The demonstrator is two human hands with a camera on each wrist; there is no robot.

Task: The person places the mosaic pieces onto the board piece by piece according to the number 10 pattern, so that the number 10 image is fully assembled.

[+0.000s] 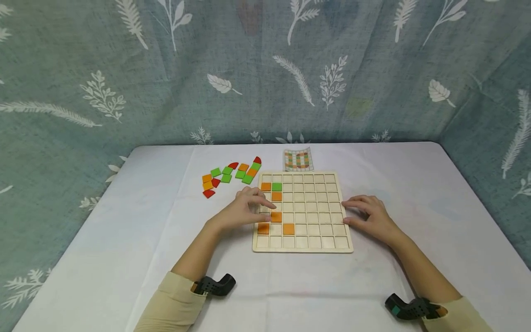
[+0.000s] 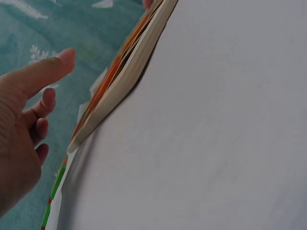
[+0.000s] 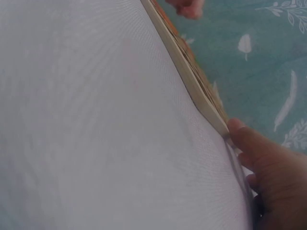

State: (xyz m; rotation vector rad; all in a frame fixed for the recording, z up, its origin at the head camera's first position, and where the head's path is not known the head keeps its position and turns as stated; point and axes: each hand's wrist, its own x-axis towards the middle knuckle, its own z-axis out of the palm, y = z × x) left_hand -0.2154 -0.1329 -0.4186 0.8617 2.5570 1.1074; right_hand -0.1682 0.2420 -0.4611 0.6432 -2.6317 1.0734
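Here's the wooden board (image 1: 310, 217) in the middle of the worktop (image 1: 103, 281), its back rim just beside a curled patterned card (image 1: 298, 160). The left hand (image 1: 248, 208) reaches in over the board's left edge, thumb and index finger parted, nothing visible in its grasp; the thumb tip is right by an orange square (image 1: 276, 217), though whether they touch I can't tell. Across at the right rim, the right hand (image 1: 370, 214) is loosely bent, thumb and fingertips resting against the edge. Plenty of room beyond it, broad white cloth running out to the worktop's right side, and another wide stretch between the forearms. Tighter at back left: loose tiles (image 1: 226, 178) crowd near the board's corner, flat squares and rounded wedges, green, orange, red. Pale wood, rounded corners, raised grid lines; behind, a creased blue-green curtain (image 1: 257, 101) with white leaf prints.
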